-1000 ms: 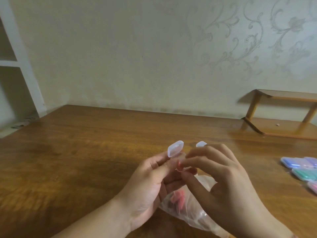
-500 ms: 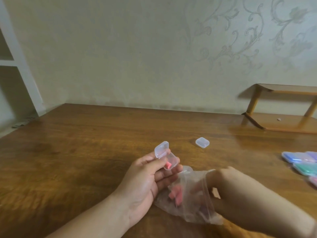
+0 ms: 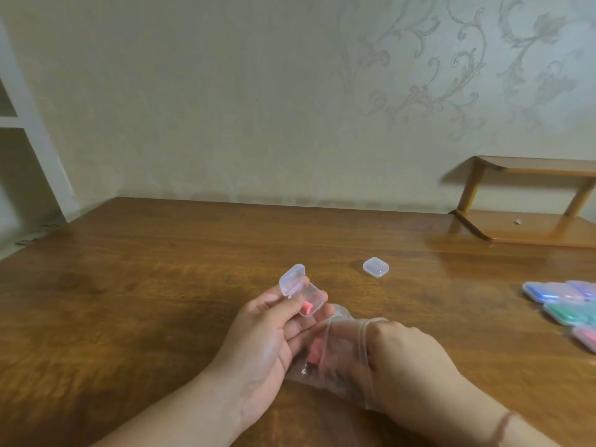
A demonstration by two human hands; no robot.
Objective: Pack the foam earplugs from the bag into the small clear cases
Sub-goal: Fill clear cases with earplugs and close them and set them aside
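My left hand (image 3: 267, 337) holds a small clear case (image 3: 301, 290) between thumb and fingers, its lid flipped up. One pink earplug (image 3: 306, 307) lies inside it. A clear plastic bag (image 3: 335, 359) rests on the wooden table (image 3: 161, 285) just right of that hand, with pink earplugs (image 3: 314, 348) showing through it. My right hand (image 3: 409, 359) is pushed into the bag's mouth, fingers hidden by the plastic. A second clear case (image 3: 375, 267), closed, lies farther back on the table.
Several coloured cases (image 3: 567, 301) in blue, purple, green and pink lie at the right edge. A low wooden shelf (image 3: 532, 201) stands at the back right against the wall. A white shelving unit (image 3: 19, 140) is at the left.
My right hand left the case after putting a pink earplug in it and went down into the bag. My left hand lowered the open case slightly.
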